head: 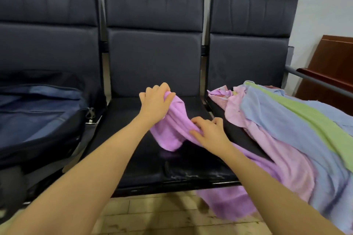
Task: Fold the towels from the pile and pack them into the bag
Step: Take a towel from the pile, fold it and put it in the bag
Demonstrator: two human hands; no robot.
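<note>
- Three dark padded seats [152, 59] are lined up against a pale wall, with tiled floor seen at the bottom of the frame.
- At frame centre, the left hand [155, 104] is curled tight around one bunched end of a purple towel [172, 129].
- Just lower right of it, the right hand [209, 132] is pressed onto the same towel, fingers bent and gathering the cloth.
- The towel's far end is draped over the seat edge towards the floor.
- On the right, a pile of towels [286, 129] is heaped: pink, blue, green.
- At left, a dark blue bag [38, 120] is laid on the seat.
</note>
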